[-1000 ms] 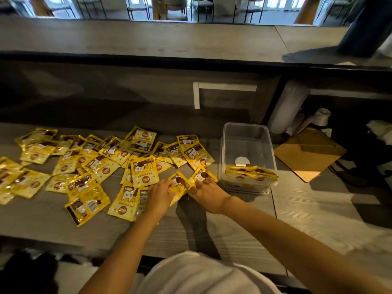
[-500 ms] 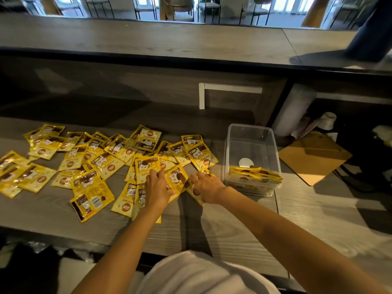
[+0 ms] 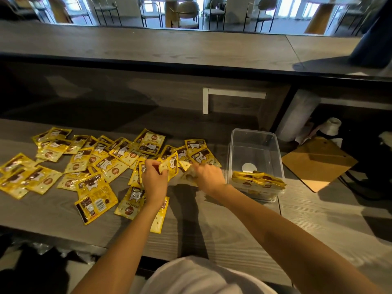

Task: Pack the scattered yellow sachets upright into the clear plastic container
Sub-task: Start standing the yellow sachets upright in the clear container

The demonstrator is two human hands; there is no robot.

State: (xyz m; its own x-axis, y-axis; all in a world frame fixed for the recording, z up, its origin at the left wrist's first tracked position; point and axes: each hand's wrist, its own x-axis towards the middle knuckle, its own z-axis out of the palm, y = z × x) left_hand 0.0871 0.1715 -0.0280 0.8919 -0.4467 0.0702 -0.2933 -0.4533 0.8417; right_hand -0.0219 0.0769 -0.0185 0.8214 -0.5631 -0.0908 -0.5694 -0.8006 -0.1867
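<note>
Sachets (image 3: 118, 164) in yellow lie scattered flat over the grey wooden counter (image 3: 212, 228), overlapping and pointing every which way, from the far left edge to just beside the clear plastic container (image 3: 255, 149). Both bare forearms reach forward from the bottom of the view and converge over the right end of that spread. The left hand (image 3: 153, 180) is knuckles up, wrist slightly bent, its fingers curled and pinching a raised sachet (image 3: 170, 164) by the lower left edge; that sachet stands tilted off the counter with its long axis roughly upright and its printed face towards the camera. The right hand (image 3: 209, 174) sits palm down just to the right, fingers bent and closed on another sachet (image 3: 187, 177) that is blurred, so its direction cannot be told. The container stands right of the right hand, its long axis running away from the person; a small row of packed sachets (image 3: 257, 180) stands on edge against its near wall, leaning a little, and the rest of its floor shows a round white label (image 3: 249, 167). Further right, a brown clipboard (image 3: 318, 162) lies flat on the counter, apart from the container.
</note>
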